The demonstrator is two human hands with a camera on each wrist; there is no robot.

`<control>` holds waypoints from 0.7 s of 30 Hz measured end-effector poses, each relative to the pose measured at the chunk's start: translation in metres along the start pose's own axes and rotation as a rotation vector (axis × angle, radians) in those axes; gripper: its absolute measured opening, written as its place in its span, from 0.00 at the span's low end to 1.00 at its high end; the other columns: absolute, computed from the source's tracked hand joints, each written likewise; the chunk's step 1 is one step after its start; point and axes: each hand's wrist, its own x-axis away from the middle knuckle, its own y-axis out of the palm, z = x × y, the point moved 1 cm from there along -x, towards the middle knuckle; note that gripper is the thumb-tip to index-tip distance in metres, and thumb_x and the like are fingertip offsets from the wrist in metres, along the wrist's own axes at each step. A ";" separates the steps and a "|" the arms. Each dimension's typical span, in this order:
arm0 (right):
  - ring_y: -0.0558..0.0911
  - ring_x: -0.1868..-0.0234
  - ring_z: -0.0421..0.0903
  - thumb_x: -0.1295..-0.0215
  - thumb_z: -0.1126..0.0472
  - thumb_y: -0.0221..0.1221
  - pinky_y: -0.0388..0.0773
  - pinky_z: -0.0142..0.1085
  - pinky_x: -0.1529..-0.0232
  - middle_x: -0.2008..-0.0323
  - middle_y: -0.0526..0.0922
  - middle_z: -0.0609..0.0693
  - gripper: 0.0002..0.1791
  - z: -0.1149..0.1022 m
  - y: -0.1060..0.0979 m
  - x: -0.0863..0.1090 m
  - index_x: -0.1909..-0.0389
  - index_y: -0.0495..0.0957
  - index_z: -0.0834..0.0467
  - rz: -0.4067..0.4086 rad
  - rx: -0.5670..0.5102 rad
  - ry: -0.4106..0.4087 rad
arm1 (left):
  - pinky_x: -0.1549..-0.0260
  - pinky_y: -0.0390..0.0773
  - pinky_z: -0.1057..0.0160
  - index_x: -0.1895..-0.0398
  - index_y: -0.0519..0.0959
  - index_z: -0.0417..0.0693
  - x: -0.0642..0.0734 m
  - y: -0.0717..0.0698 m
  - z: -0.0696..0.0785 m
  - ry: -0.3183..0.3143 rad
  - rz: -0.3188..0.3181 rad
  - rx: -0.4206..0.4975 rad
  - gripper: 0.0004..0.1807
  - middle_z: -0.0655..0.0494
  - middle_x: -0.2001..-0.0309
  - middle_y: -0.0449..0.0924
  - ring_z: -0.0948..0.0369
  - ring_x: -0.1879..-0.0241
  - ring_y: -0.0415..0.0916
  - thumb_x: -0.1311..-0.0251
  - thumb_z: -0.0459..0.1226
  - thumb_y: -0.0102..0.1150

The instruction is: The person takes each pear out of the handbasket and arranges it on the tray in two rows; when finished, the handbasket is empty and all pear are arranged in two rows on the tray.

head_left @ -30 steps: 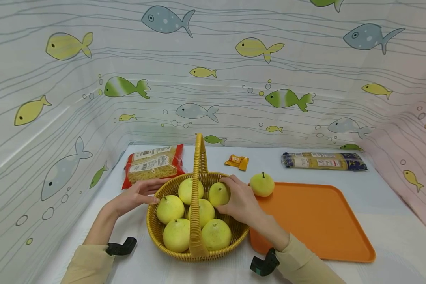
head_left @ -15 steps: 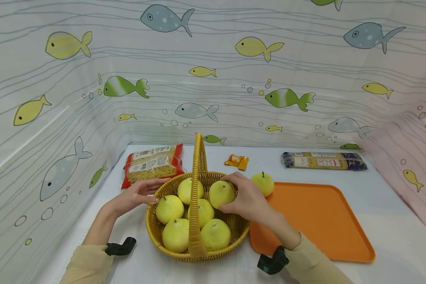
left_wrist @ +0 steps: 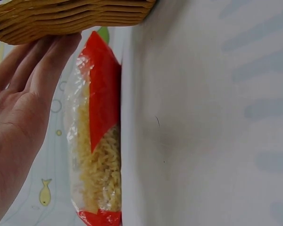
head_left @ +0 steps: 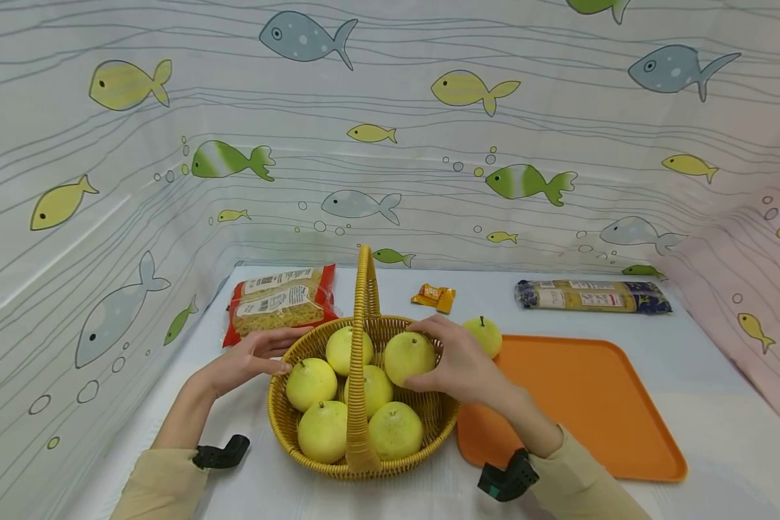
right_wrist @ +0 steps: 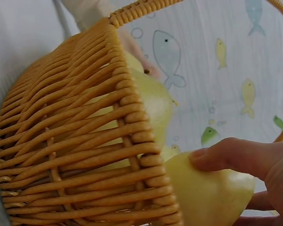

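Observation:
A yellow wicker basket (head_left: 418, 453) with a tall arched handle holds several pale yellow-green pears (head_left: 395, 430). With thumb and fingers on either side, my right hand (head_left: 461, 365) grips a pear (head_left: 408, 358) at the basket's right side; the right wrist view shows the thumb on this pear (right_wrist: 205, 197) above the woven rim. My left hand (head_left: 247, 361) rests against the basket's left rim, fingers nearly straight along the outside. In the left wrist view, those fingers (left_wrist: 49, 61) touch the wicker wall (left_wrist: 75, 16).
An orange tray (head_left: 578, 404) lies to the right, with one pear (head_left: 484, 336) at its back left corner. Behind the basket are a red-edged pasta bag (head_left: 279, 303) and small orange wrapped sweets (head_left: 434, 296). A long noodle packet (head_left: 594, 296) lies at the back right.
My right hand has shifted a little to the right, and the pear in it has moved slightly toward the basket's right rim. My left hand and the basket stay put.

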 end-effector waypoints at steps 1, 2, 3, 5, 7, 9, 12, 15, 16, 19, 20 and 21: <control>0.80 0.52 0.42 0.57 0.54 0.79 0.80 0.40 0.51 0.48 0.81 0.44 0.37 0.000 -0.001 0.000 0.42 0.78 0.53 -0.005 -0.017 0.019 | 0.42 0.71 0.71 0.25 0.63 0.42 0.000 0.000 0.000 0.001 0.000 0.002 0.34 0.38 0.27 0.62 0.73 0.36 0.69 0.35 0.32 0.58; 0.80 0.52 0.42 0.57 0.54 0.79 0.80 0.40 0.52 0.47 0.81 0.44 0.38 -0.001 -0.003 0.001 0.41 0.78 0.53 -0.009 -0.033 0.038 | 0.42 0.71 0.71 0.25 0.63 0.42 0.000 0.000 0.000 0.001 -0.001 0.003 0.34 0.38 0.26 0.62 0.73 0.35 0.69 0.35 0.32 0.58; 0.81 0.52 0.43 0.57 0.55 0.79 0.81 0.39 0.51 0.46 0.81 0.46 0.38 -0.001 -0.004 0.001 0.40 0.77 0.54 -0.013 -0.051 0.051 | 0.42 0.71 0.71 0.25 0.63 0.42 0.000 0.000 0.000 0.002 -0.001 0.004 0.34 0.38 0.26 0.61 0.73 0.35 0.69 0.35 0.32 0.58; 0.83 0.52 0.44 0.56 0.56 0.79 0.82 0.38 0.52 0.45 0.82 0.47 0.39 -0.001 -0.007 0.001 0.39 0.77 0.54 -0.014 -0.083 0.072 | 0.42 0.72 0.71 0.25 0.63 0.42 0.000 0.000 0.000 0.003 -0.001 0.004 0.34 0.38 0.26 0.61 0.73 0.35 0.69 0.35 0.32 0.58; 0.84 0.51 0.47 0.55 0.57 0.79 0.83 0.38 0.52 0.45 0.82 0.50 0.39 -0.002 -0.011 0.001 0.39 0.76 0.56 -0.011 -0.109 0.071 | 0.42 0.72 0.71 0.25 0.63 0.42 0.000 0.000 0.001 0.004 -0.001 0.005 0.34 0.38 0.26 0.61 0.73 0.35 0.69 0.35 0.32 0.58; 0.85 0.50 0.48 0.54 0.57 0.78 0.83 0.38 0.51 0.45 0.82 0.52 0.39 -0.003 -0.015 0.001 0.39 0.76 0.57 -0.005 -0.113 0.063 | 0.42 0.72 0.71 0.25 0.63 0.42 0.000 0.000 0.001 0.001 -0.001 0.004 0.34 0.38 0.26 0.61 0.73 0.35 0.69 0.35 0.32 0.58; 0.85 0.49 0.51 0.54 0.57 0.78 0.83 0.40 0.50 0.44 0.82 0.54 0.39 -0.004 -0.022 0.001 0.37 0.76 0.59 0.007 -0.114 0.067 | 0.42 0.72 0.71 0.25 0.62 0.42 0.000 0.000 0.001 -0.004 0.001 0.005 0.34 0.38 0.26 0.61 0.74 0.35 0.69 0.35 0.32 0.59; 0.85 0.48 0.54 0.53 0.57 0.78 0.83 0.41 0.51 0.43 0.81 0.57 0.40 -0.004 -0.028 0.002 0.36 0.75 0.60 0.011 -0.132 0.080 | 0.43 0.72 0.71 0.25 0.62 0.42 0.000 0.000 0.001 -0.010 0.003 0.006 0.34 0.37 0.26 0.61 0.74 0.36 0.69 0.35 0.32 0.59; 0.85 0.47 0.55 0.53 0.57 0.78 0.83 0.41 0.51 0.43 0.81 0.57 0.40 -0.004 -0.030 0.002 0.36 0.75 0.59 0.013 -0.138 0.085 | 0.43 0.72 0.70 0.25 0.62 0.42 0.000 0.000 0.001 -0.011 0.004 0.005 0.34 0.37 0.26 0.61 0.74 0.36 0.69 0.35 0.32 0.59; 0.84 0.46 0.58 0.53 0.57 0.78 0.83 0.41 0.51 0.41 0.80 0.58 0.41 -0.003 -0.036 0.004 0.36 0.75 0.59 0.017 -0.145 0.101 | 0.43 0.72 0.70 0.25 0.62 0.42 0.000 0.000 0.000 -0.012 0.004 0.006 0.34 0.38 0.26 0.61 0.74 0.36 0.69 0.35 0.33 0.59; 0.84 0.46 0.58 0.53 0.56 0.78 0.83 0.41 0.51 0.41 0.80 0.58 0.41 -0.003 -0.038 0.004 0.36 0.75 0.59 0.016 -0.145 0.106 | 0.43 0.72 0.70 0.25 0.63 0.42 0.000 0.000 0.000 -0.011 0.004 0.007 0.34 0.38 0.26 0.61 0.74 0.36 0.69 0.35 0.33 0.59; 0.84 0.45 0.58 0.53 0.56 0.78 0.83 0.41 0.51 0.41 0.80 0.58 0.40 -0.003 -0.040 0.005 0.36 0.75 0.59 0.019 -0.136 0.111 | 0.43 0.72 0.70 0.25 0.63 0.42 0.000 0.000 -0.001 -0.010 0.003 0.007 0.34 0.38 0.26 0.61 0.74 0.36 0.69 0.35 0.33 0.59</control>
